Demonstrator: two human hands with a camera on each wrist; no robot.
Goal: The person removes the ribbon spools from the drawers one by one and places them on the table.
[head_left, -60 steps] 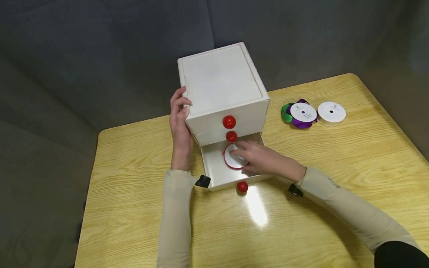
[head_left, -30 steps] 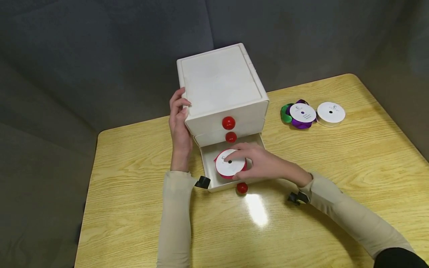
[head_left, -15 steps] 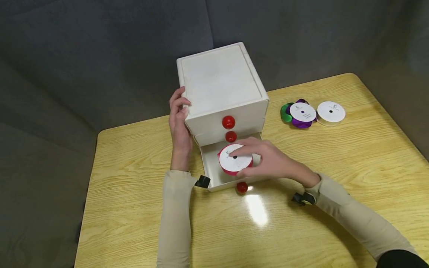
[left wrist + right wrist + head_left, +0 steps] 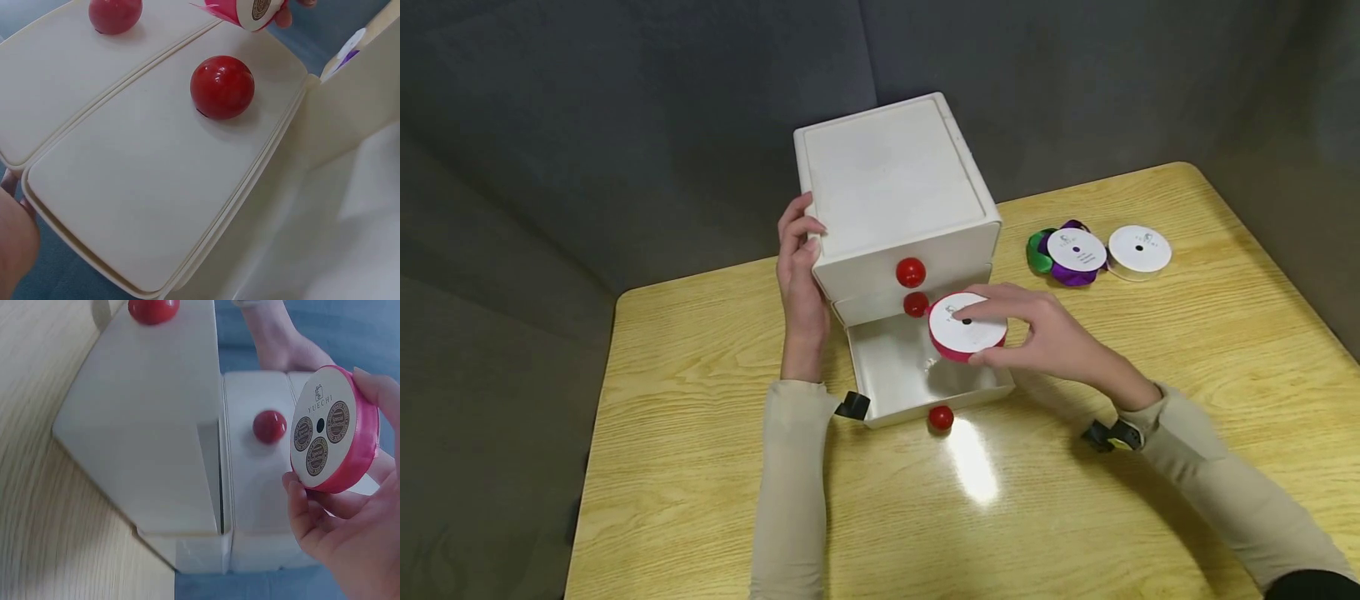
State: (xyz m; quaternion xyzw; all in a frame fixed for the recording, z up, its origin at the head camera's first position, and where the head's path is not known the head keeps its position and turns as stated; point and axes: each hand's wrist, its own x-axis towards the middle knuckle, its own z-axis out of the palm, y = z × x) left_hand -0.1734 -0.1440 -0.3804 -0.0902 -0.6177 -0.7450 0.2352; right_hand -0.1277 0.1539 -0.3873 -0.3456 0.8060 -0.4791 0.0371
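Note:
My right hand (image 4: 1048, 337) pinches a spool of pink-red ribbon (image 4: 964, 333) by its rim and holds it above the pulled-out bottom drawer (image 4: 887, 375). In the right wrist view the ribbon spool (image 4: 322, 431) shows its printed white face, thumb and fingers on either side. My left hand (image 4: 801, 271) grips the left side of the white drawer cabinet (image 4: 895, 183), fingertips bent over its top edge. Little of the left hand (image 4: 15, 240) shows in the left wrist view. The upper two drawers are pushed in; each drawer has a red ball knob (image 4: 911, 272).
On the wooden table (image 4: 700, 400), right of the cabinet, lie a spool with purple ribbon (image 4: 1077, 254), some green ribbon (image 4: 1039, 252) and a white spool (image 4: 1139, 250). A dark cloth (image 4: 700, 125) hangs behind the table.
My right hand has taken hold of the red ribbon spool inside the bottom drawer and raised it, moving up and to the right. My left hand has stayed on the cabinet.

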